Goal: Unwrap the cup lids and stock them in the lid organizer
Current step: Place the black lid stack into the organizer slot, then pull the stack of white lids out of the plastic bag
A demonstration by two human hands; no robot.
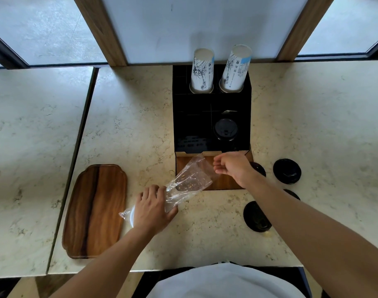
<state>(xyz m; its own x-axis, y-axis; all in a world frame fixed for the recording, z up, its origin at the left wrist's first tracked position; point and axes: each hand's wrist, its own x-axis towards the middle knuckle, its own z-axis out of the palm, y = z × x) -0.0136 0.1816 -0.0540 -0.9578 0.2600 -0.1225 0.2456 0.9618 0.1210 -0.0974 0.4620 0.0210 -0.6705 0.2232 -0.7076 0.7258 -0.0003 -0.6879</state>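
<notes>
My left hand (152, 209) grips the lower end of a clear plastic sleeve (189, 181) that lies slanted over the counter and the organizer's wooden front. A dark lid shows faintly inside the sleeve. My right hand (233, 166) hovers at the sleeve's open upper end, fingers curled, with nothing visibly in them. The black lid organizer (196, 125) stands behind, with a stack of black lids (225, 129) in its right front slot. Loose black lids lie on the counter at right (287, 171) and near my right forearm (255, 216).
Two stacks of upturned paper cups (202, 70) (235, 69) stand in the organizer's back slots. A wooden tray (95, 211) lies left of my left hand. The marble counter (127, 125) has a seam at left and its front edge near my body.
</notes>
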